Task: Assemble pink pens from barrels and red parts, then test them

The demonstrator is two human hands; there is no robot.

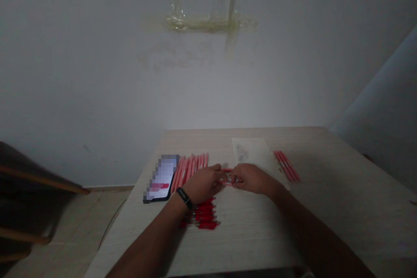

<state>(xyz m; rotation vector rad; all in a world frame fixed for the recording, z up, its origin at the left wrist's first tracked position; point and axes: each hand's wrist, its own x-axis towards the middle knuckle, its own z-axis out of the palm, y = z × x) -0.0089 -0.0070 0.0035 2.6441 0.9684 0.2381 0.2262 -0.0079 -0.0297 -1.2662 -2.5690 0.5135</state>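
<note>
Near the middle of the table, my left hand (205,182) and my right hand (249,178) meet with bent fingers. Between them is a pink pen (226,169), largely covered by the fingertips, and both hands are closed on it. Another thin pinkish piece shows just below it, too small to make out. Beside my left hand lies a row of several pink pens (189,167). Under my left wrist is a stack of bright red pen pieces (206,217) with shiny ends, partly hidden by the forearm.
A phone (163,178) with a lit screen lies at the table's left edge. Behind my right hand is a sheet of paper (256,147) with a drawing. Several pink pens (286,166) lie right of it. The wall (208,95) stands behind the table (247,234).
</note>
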